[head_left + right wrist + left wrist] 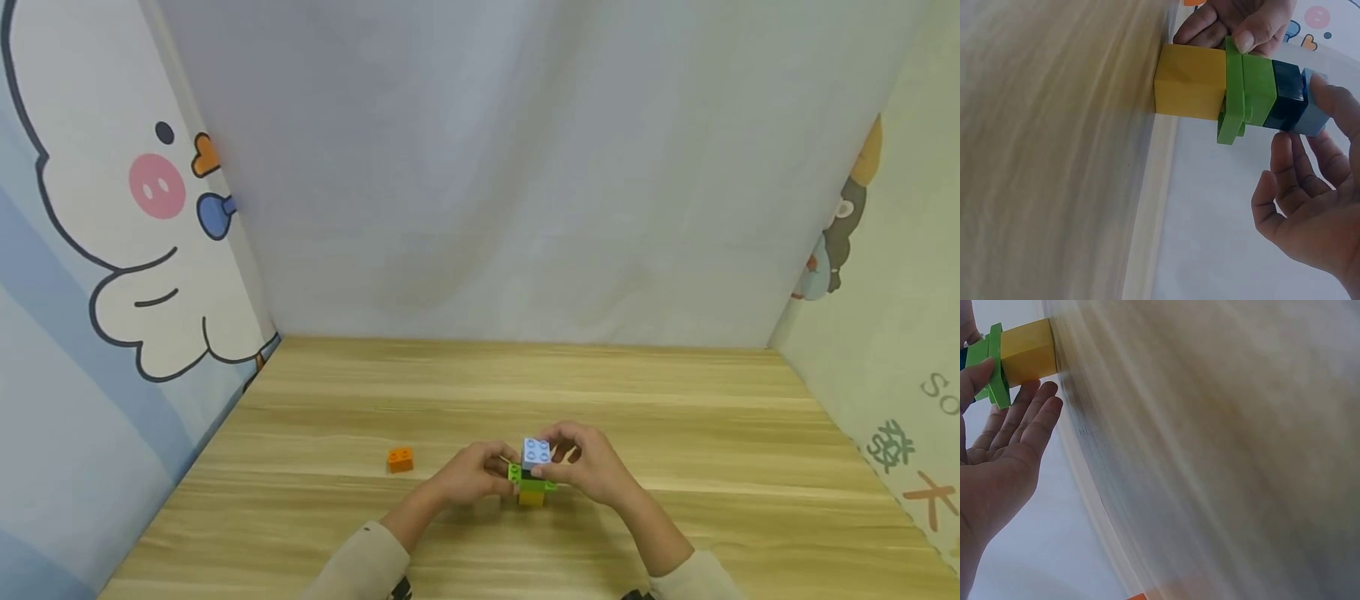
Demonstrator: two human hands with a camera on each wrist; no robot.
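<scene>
A small stack of bricks (532, 482) stands on the wooden table (675, 433). From the bottom up it has a yellow brick (1188, 81), green plates (1250, 87), a dark blue brick (1286, 94) and a light blue brick (536, 452). My left hand (472, 475) holds the stack from the left, its thumb pressed on the green plates (991, 362) above the yellow brick (1029, 350). My right hand (592, 467) curls round the top from the right. Its thumb lies on the light blue brick (1313, 115), and its fingertips sit just under the stack's upper end.
An orange brick (400, 459) lies alone on the table, left of the stack. Cartoon-printed panels (112, 250) wall the table on the left and right, and a plain grey backdrop (525, 167) closes the far side.
</scene>
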